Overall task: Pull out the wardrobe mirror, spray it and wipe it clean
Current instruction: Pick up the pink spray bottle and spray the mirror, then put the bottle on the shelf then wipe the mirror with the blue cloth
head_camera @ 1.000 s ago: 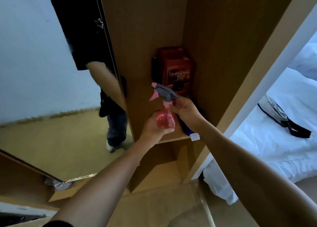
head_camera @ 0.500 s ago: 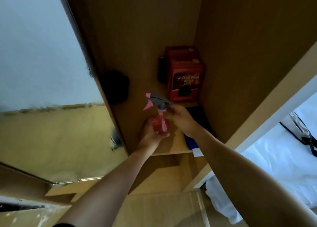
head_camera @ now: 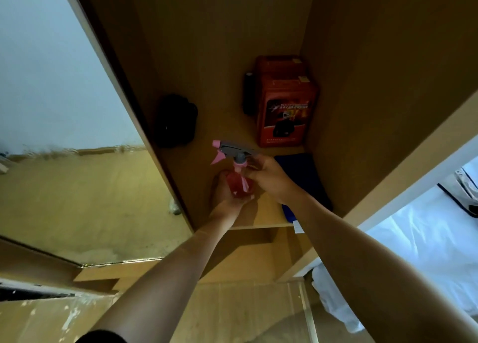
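Note:
A pink spray bottle (head_camera: 239, 182) with a grey head and pink trigger is over the wardrobe shelf (head_camera: 258, 218). My left hand (head_camera: 225, 195) cups its body from below and the left. My right hand (head_camera: 269, 177) grips the neck just under the grey head. The pulled-out mirror (head_camera: 64, 135) stands at the left, reflecting a pale wall and a tan floor. A dark blue cloth (head_camera: 305, 177) lies on the shelf under my right forearm.
A red box (head_camera: 284, 107) stands at the shelf's back right, with a dark object behind it. A black item (head_camera: 176, 121) sits at the back left by the mirror edge. A white bed (head_camera: 419, 252) with a strapped object lies to the right.
The view has tilted and moved closer to the shelf. The reflected figure has left the mirror. Both hands keep hold of the spray bottle, now lower in view.

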Demonstrator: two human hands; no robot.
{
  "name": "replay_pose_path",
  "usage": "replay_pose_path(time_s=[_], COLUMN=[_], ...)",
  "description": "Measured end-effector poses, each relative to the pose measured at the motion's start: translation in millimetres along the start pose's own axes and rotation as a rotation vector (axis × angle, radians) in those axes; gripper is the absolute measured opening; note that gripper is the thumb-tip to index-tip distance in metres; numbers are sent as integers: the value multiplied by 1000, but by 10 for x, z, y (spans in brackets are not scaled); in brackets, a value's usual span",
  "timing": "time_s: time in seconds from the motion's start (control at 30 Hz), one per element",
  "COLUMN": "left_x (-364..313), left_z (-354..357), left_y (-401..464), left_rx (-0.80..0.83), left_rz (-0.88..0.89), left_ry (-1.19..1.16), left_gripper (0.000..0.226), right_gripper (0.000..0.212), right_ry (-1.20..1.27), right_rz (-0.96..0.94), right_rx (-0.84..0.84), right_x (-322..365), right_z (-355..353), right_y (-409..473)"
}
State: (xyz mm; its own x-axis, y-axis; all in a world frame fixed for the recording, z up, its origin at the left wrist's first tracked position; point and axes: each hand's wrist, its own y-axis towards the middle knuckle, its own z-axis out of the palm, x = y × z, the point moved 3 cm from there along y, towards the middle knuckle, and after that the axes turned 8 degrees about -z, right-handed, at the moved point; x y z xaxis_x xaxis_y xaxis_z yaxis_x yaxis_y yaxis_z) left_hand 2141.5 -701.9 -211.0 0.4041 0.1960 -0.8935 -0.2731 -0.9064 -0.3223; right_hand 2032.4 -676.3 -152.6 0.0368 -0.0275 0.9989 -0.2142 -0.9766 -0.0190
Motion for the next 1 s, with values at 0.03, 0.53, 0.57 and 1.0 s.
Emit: replay_pose_path(time_s=[0.03,0.53,0.57,1.0], left_x=[9,-7,-46,-249], left_z=[0,107,159,520], left_y=[5,-764,-779,-534], left_rx=[-4,-59,-22,177], left_rz=[4,227,258,156], left_ry=[9,233,227,240], left_gripper=[71,45,43,48], right_gripper=[42,40,42,86], right_ry=[0,-715,-768,-1101], right_rz=[-5,40,60,335], right_rx=[0,-285,-280,-101], right_x=[-8,-121,-130,-496], right_z=[-5,-626,-649,-656], right_y=[-3,-470,-509,-674])
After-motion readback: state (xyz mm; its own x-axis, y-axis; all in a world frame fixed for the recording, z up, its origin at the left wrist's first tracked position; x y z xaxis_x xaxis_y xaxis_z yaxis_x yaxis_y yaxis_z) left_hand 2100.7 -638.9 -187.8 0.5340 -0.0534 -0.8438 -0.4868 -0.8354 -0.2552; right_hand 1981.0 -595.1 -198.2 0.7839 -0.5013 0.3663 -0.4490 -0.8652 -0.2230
